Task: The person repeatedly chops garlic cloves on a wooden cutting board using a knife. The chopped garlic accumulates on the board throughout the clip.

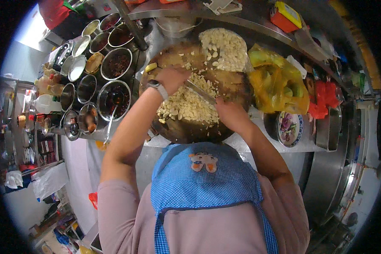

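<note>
A round wooden chopping block (206, 133) lies before me, with a pile of chopped garlic (187, 106) across its middle. My right hand (231, 114) grips the handle end of a knife (201, 92), its blade seen nearly edge-on over the pile. At the blade's far end is my left hand (173, 79), back upward, seemingly touching the blade; its fingers are mostly hidden. A watch is on that wrist. Whole peeled cloves fill a clear plastic bag (230, 50) at the block's back right. Larger garlic pieces (166, 116) lie at the pile's left front edge.
Several metal bowls (116, 63) of seasonings crowd the left; a ladle (111, 123) stands in one. To the right are a yellow plastic bag (276, 82) and a patterned bowl (290, 128). A metal shelf edge (209, 14) runs behind the block, and a post (130, 25) stands at back left.
</note>
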`<state>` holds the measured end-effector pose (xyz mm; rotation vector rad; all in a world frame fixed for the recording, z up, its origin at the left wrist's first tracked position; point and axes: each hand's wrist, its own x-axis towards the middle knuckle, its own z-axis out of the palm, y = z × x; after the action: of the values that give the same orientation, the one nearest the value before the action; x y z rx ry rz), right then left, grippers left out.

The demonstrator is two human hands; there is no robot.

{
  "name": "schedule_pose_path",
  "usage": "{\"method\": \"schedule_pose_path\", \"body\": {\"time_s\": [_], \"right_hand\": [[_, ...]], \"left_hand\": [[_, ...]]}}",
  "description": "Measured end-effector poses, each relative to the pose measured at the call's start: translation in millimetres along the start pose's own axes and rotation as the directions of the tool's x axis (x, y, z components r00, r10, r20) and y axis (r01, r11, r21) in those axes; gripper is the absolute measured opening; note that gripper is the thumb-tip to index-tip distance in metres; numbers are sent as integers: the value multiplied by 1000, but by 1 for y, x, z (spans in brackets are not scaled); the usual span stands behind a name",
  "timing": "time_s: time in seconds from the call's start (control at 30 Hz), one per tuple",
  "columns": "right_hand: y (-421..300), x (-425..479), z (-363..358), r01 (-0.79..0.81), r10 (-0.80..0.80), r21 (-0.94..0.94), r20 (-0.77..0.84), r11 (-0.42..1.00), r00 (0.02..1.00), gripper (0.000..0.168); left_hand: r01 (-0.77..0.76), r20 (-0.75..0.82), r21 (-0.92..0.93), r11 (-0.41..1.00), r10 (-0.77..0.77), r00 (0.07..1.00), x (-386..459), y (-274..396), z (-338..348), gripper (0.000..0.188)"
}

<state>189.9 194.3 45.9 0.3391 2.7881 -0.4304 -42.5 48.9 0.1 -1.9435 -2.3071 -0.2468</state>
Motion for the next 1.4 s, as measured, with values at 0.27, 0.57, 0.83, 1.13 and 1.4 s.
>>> {"method": "schedule_pose_path", "body": {"time_s": [0.27, 0.57, 0.83, 1.13, 1.4], "right_hand": [[-33, -3, -11, -25, 20, 60, 74, 998, 997, 24], [-36, 1, 1, 33, -36, 53, 54, 998, 998, 26], [-30, 3, 11, 16, -16, -8, 66, 1000, 998, 19], [41, -17, 0, -333, 327, -56, -95, 941, 940, 27], [36, -15, 15, -298, 287, -151, -88, 943, 954, 27]], "left_hand": [[-22, 10, -40, 999, 22, 1000, -28, -7, -19, 23], [-63, -88, -74, 995, 56, 994, -53, -7, -2, 26], [87, -218, -211, 974, -134, 967, -70, 16, -2, 33], [577, -200, -450, 682, -707, 679, -149, 75, 50, 87], [372, -242, -595, 712, -600, 763, -78, 119, 55, 81]]}}
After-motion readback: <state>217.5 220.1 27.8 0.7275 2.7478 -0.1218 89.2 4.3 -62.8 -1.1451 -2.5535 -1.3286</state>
